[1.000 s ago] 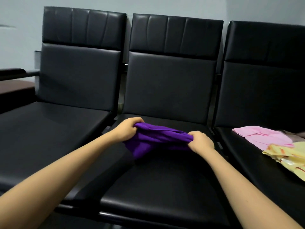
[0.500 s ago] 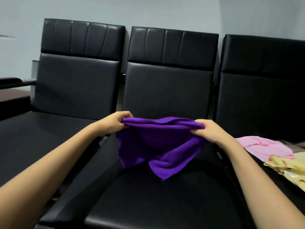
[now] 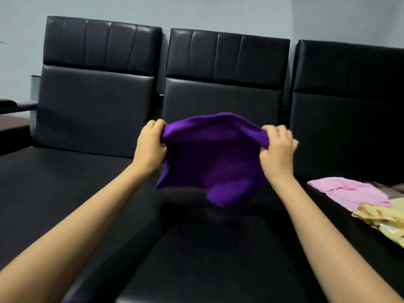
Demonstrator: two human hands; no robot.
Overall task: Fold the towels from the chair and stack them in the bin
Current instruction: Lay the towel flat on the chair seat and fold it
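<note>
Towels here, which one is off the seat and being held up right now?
The purple towel. Both hands, left hand and right hand, grip its top corners in the air, while the pink towel and yellow towel lie on the right seat.

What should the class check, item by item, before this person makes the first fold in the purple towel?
1. Left hand grips a top corner of the purple towel: ok.
2. Right hand grips the other top corner: ok.
3. Towel hangs flat: not ok, lower edge bunched.
4. Middle seat below free for laying it down: ok.
5. Pink towel and yellow towel waiting on right seat: ok.
6. Bin within reach: cannot tell, none in view.
</note>
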